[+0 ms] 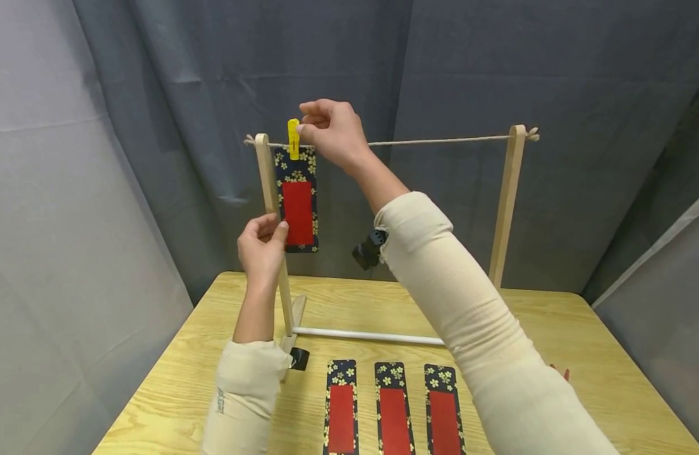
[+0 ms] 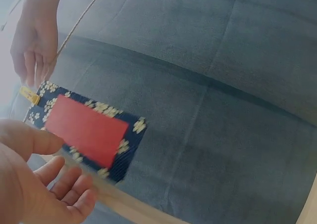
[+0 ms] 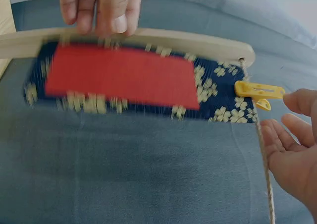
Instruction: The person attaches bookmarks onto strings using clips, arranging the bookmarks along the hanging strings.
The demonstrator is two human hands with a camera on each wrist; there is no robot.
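Note:
A dark blue card with pale flowers and a red panel hangs from the rope at its left end, fixed by a yellow clothespin. Close by the clothespin is my right hand; in the right wrist view the thumb is at the end of the clothespin, with the fingers spread loosely around it and not pinching it. My left hand is beside the card's lower left edge, its fingers loosely bent and not gripping. The card looks blurred in the right wrist view.
The rope runs between a left wooden post and a right wooden post. A white bar joins the stand low down. On the table lie three similar cards: left, middle, right.

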